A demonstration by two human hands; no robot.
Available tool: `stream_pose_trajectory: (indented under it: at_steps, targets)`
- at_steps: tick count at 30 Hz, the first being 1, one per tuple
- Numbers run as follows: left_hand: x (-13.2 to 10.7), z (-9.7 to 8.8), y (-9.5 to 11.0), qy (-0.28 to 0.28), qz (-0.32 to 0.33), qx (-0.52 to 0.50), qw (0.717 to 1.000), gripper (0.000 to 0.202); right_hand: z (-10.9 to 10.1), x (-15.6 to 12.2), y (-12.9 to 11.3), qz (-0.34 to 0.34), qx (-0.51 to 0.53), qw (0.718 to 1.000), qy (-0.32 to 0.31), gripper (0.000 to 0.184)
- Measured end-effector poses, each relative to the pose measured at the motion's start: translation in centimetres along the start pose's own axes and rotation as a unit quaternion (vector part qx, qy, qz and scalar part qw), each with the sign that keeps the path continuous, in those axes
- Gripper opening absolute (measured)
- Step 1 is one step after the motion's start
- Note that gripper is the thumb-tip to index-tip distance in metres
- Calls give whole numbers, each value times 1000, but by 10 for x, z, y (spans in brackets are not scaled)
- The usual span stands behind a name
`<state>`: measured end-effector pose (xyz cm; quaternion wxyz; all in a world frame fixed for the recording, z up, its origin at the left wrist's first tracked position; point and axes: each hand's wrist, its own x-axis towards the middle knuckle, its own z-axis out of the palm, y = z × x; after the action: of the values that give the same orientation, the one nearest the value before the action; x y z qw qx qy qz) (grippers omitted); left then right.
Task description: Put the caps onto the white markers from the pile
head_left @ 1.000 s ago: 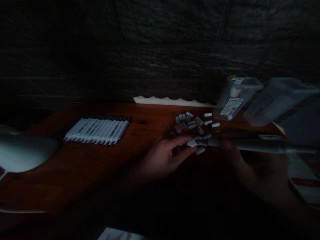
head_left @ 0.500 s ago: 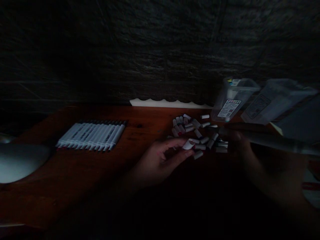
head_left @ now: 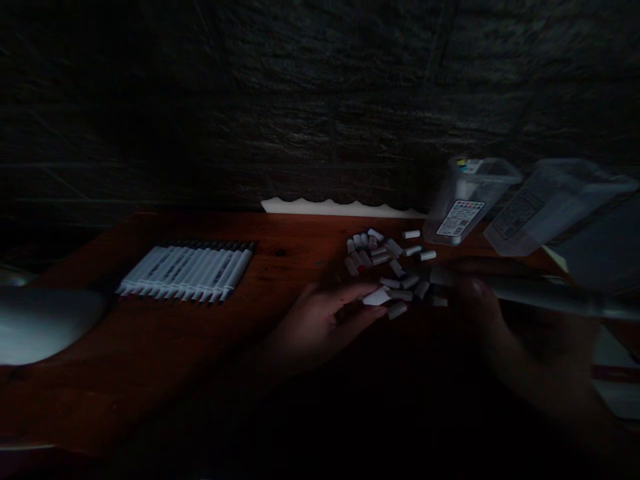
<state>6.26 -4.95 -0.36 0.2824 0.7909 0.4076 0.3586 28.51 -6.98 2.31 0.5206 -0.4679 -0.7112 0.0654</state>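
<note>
The scene is very dark. My left hand (head_left: 325, 320) rests on a red-brown wooden table (head_left: 200, 333), its thumb and fingers pinching a small white marker cap (head_left: 377, 297). My right hand (head_left: 480, 300) grips a long white marker (head_left: 525, 290) that lies almost level and points left toward the cap. Just beyond both hands lies a loose pile of white caps (head_left: 390, 260). A neat row of several white markers (head_left: 187, 270) sits side by side at the left of the table.
Two clear plastic boxes, a nearer one with a colour label (head_left: 463, 210) and a second (head_left: 545, 207), lean at the back right. A white scalloped strip (head_left: 340, 208) lies along the dark wall. A pale rounded object (head_left: 45, 323) is at the left edge, and papers (head_left: 617, 373) at the right.
The left hand lifted one cap away from the marker tip and holds it slightly apart. The right hand with the marker drew back to the right. The camera shifted a little.
</note>
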Motion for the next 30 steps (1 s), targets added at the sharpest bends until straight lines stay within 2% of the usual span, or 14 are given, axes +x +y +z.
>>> stream_pose_trajectory:
  at_steps: [5, 10, 15, 20, 23, 26, 30]
  targets:
    - [5, -12, -13, 25, 45, 125, 991, 25, 4, 5, 14, 55, -9, 998, 23, 12]
    - [7, -6, -15, -26, 97, 180, 979, 26, 8, 7, 27, 115, 25, 992, 40, 26]
    - [8, 4, -13, -32, 111, 216, 970, 21, 11, 10, 35, 125, 20, 991, 36, 38]
    - [11, 1, -18, 8, 104, 232, 967, 19, 13, 12, 39, 129, 29, 990, 43, 43]
    - [10, 6, -11, 16, 121, 234, 964, 17, 14, 12, 37, 133, 42, 989, 38, 46]
    - [8, 21, 4, 6, 165, 243, 956, 20, 15, 13, 34, 140, 41, 989, 32, 48]
    - [9, 37, 16, -50, 188, 301, 934, 23, 16, 12, 32, 143, 58, 988, 24, 46]
